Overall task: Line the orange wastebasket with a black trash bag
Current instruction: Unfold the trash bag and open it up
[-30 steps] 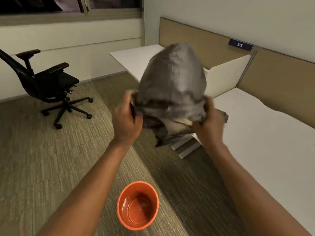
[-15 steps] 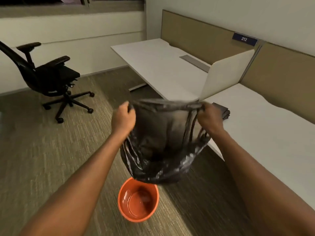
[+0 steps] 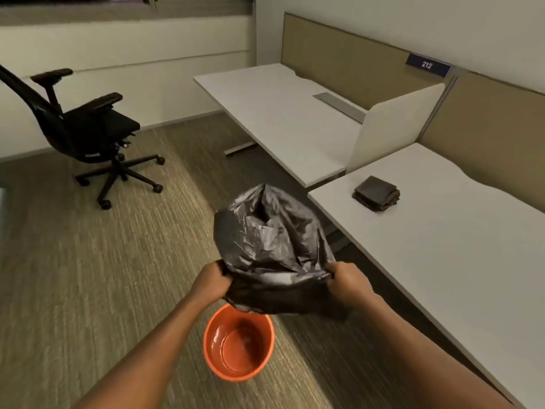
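The orange wastebasket (image 3: 239, 343) stands upright on the carpet below my arms, with nothing inside it. Above it I hold a black trash bag (image 3: 271, 240), puffed with air and ballooning up and away from me. My left hand (image 3: 212, 283) grips the bag's rim on the left, and my right hand (image 3: 346, 280) grips the rim on the right. The bag's mouth sags between both hands, just over the basket's far edge.
A white desk (image 3: 442, 261) runs along my right, carrying a folded stack of dark bags (image 3: 377, 193). A second white desk (image 3: 274, 113) stands beyond a divider panel (image 3: 392, 125). A black office chair (image 3: 88, 128) sits on the carpet at far left.
Both hands have dropped from chest height to just above the wastebasket. The bag, hanging down half a second ago, has filled with air and now billows upward.
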Demonstrator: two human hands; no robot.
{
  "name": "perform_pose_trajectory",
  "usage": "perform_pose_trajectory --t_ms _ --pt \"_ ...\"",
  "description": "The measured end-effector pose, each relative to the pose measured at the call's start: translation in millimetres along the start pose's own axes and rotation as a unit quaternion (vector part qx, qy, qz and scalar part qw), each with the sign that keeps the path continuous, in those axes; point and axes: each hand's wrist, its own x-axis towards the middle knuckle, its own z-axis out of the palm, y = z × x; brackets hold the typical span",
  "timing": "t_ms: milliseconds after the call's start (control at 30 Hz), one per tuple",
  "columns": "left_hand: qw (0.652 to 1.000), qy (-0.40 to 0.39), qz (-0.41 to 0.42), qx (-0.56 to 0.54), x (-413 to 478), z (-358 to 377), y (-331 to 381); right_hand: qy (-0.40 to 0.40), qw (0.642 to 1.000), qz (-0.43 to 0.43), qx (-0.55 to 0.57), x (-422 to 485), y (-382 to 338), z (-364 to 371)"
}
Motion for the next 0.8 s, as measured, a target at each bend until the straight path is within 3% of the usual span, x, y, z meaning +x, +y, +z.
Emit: perform_pose_trajectory --t_ms 100,200,267,400,500,600,667,800 --pt "0.996 -0.013 -0.064 -0.068 3 -7 -3 0.009 0.993 0.047 0.107 9 9 -10" --pt "0.979 0.008 -0.109 -0.172 5 -18 6 0.052 0.960 0.093 0.259 15 9 -21" --pt "0.955 0.014 -0.140 -0.260 2 -21 13 0.050 0.920 0.126 0.367 17 6 -24" --pt "0.927 -0.033 -0.158 -0.338 -8 -25 17 0.002 0.799 0.191 0.571 12 -4 -27" --pt "0.949 -0.036 -0.166 -0.267 -12 -23 19 -0.046 0.748 0.229 0.621 3 -10 -33" --pt "0.986 0.007 -0.168 -0.008 -12 -15 27 -0.098 0.741 0.214 0.629 0 -16 -38" --pt "0.987 0.039 -0.096 0.125 -17 -5 41 -0.142 0.729 0.190 0.642 -3 -23 -42" --pt "0.989 -0.017 0.087 0.119 -22 21 85 -0.252 0.711 0.153 0.639 -7 -34 -51"
